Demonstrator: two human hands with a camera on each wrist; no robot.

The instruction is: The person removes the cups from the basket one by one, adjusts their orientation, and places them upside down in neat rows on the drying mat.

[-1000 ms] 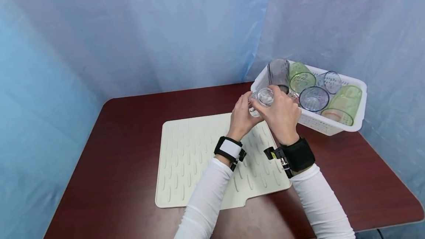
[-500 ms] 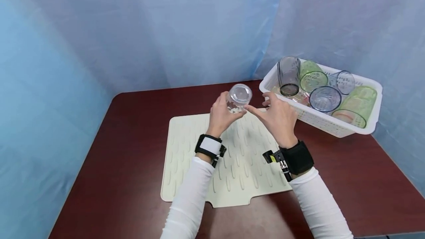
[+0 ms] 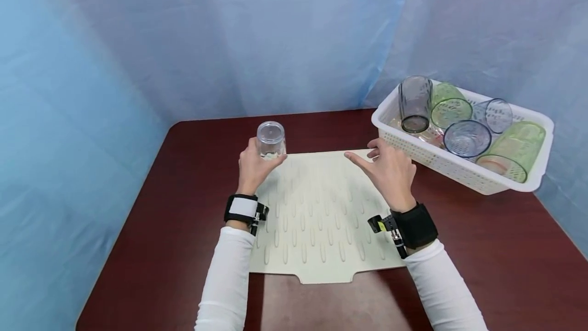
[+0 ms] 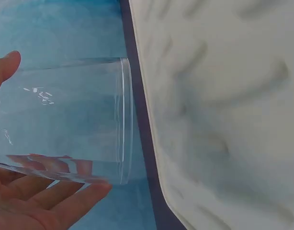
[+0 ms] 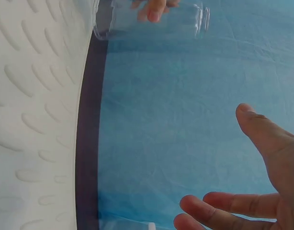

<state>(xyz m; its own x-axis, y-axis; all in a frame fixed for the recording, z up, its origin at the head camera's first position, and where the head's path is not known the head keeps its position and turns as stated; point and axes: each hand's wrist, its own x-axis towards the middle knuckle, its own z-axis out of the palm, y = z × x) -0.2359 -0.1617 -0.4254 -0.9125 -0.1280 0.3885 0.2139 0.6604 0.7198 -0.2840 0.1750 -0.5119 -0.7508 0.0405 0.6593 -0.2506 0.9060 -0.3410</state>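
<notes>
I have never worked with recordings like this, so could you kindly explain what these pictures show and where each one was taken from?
No machine here: a person works with two bare hands and wears three cameras. The wide picture comes from a camera on the head, looking down at a dark red table. The two close pictures come from cameras strapped to the wrists.

On the table lies a cream ribbed mat. To the right stands a white basket holding several tumblers, clear, grey and green.

The left hand holds a clear cup upside down at the mat's far left corner; the left wrist view shows the fingers round it. Whether its rim touches the mat I cannot tell. The right hand is open above the mat, with nothing in its grip.
</notes>
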